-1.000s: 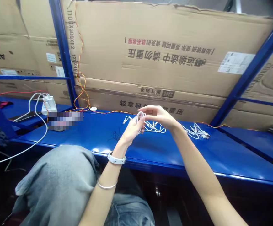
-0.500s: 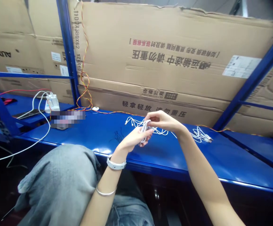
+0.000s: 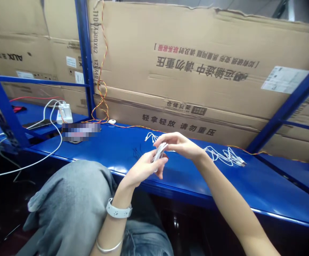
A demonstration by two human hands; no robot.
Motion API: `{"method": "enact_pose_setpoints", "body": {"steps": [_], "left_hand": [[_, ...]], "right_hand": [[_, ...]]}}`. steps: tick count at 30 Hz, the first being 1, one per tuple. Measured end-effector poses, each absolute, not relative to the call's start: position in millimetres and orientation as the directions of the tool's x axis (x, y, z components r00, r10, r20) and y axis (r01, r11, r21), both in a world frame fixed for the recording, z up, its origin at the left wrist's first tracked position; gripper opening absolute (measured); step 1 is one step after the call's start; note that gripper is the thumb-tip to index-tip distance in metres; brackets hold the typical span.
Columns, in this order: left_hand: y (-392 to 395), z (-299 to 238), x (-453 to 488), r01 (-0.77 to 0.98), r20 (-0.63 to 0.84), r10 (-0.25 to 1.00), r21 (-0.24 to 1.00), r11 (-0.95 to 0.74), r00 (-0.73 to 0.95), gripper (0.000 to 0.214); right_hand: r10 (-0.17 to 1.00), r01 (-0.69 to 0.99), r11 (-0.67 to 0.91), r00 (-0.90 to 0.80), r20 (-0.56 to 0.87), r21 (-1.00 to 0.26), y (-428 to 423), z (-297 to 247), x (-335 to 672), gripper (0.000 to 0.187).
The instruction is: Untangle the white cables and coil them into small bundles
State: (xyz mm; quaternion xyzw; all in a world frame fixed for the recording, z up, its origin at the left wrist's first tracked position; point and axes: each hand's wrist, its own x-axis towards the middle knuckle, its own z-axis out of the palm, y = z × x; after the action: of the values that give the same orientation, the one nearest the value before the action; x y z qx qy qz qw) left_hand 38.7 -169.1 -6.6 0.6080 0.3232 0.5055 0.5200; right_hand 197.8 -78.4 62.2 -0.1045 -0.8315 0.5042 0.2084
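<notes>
A white charging cable is wound into a small coil just above the blue shelf. My left hand is closed around the coil, thumb across its near side. My right hand is curled over the top of the coil, its fingers closed at the cable's edge. Behind my right hand lie the thin white connector ends. To the right of my right wrist, loose white cable lies tangled on the shelf, with a USB plug at its end. My hands partly hide the cable between these parts.
The blue metal shelf runs across in front of me, with cardboard standing behind it. A white power adapter with cables and a blurred-out item sit at left. Thin red-yellow wire hangs by the blue post.
Both hands have moved slightly left and down with the coil. The right fingers have come down over its top, and the loose cable lies more in view at right. The view has shifted slightly.
</notes>
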Motion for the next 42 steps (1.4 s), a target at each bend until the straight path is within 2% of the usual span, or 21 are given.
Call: {"method": "enact_pose_setpoints", "body": {"steps": [2, 6, 12, 18, 21, 25, 28, 31, 33, 37, 42], "left_hand": [[-173, -5, 37, -0.166, 0.277, 0.914, 0.957, -0.236, 0.296, 0.03], [-174, -7, 39, -0.302, 0.27, 0.918, 0.936, -0.179, 0.291, 0.036], [-174, -13, 37, -0.5, 0.336, 0.934, 0.834, -0.234, 0.123, 0.039], [-180, -9, 29, -0.556, 0.397, 0.898, 0.797, -0.237, 0.187, 0.041], [-176, -14, 30, -0.484, 0.382, 0.917, 0.827, -0.286, 0.112, 0.04], [-172, -20, 31, -0.428, 0.342, 0.936, 0.86, -0.276, 0.083, 0.041], [-172, -21, 31, -0.398, 0.314, 0.94, 0.885, -0.241, 0.13, 0.041], [-170, -23, 32, -0.322, 0.297, 0.94, 0.918, -0.232, 0.168, 0.035], [-168, -27, 33, -0.189, 0.306, 0.947, 0.94, -0.284, 0.099, 0.029], [-164, -35, 38, 0.127, 0.401, 0.91, 0.913, -0.388, -0.105, 0.02], [-164, -36, 41, 0.327, 0.503, 0.779, 0.858, -0.397, -0.374, 0.01]], "right_hand": [[0.384, -0.041, 0.456, -0.892, 0.238, -0.889, -80, 62, 197, 0.029], [0.43, -0.018, 0.451, -0.872, 0.235, -0.892, -83, 68, 193, 0.026], [0.494, -0.014, 0.484, -0.821, 0.286, -0.875, -91, 74, 177, 0.027], [0.528, 0.0, 0.562, -0.77, 0.359, -0.827, -96, 81, 166, 0.027], [0.457, 0.068, 0.665, -0.825, 0.333, -0.744, -90, 88, 168, 0.027], [0.358, 0.134, 0.77, -0.9, 0.248, -0.624, -85, 93, 170, 0.037], [0.399, 0.244, 0.8, -0.898, 0.184, -0.548, -89, 86, 164, 0.033], [0.458, 0.319, 0.822, -0.863, 0.215, -0.473, -92, 74, 154, 0.039], [0.47, 0.33, 0.835, -0.844, 0.258, -0.44, -91, 67, 148, 0.037], [0.509, 0.384, 0.843, -0.797, 0.326, -0.377, -87, 59, 138, 0.019], [0.568, 0.485, 0.822, -0.729, 0.381, -0.297, -93, 58, 117, 0.009]]}}
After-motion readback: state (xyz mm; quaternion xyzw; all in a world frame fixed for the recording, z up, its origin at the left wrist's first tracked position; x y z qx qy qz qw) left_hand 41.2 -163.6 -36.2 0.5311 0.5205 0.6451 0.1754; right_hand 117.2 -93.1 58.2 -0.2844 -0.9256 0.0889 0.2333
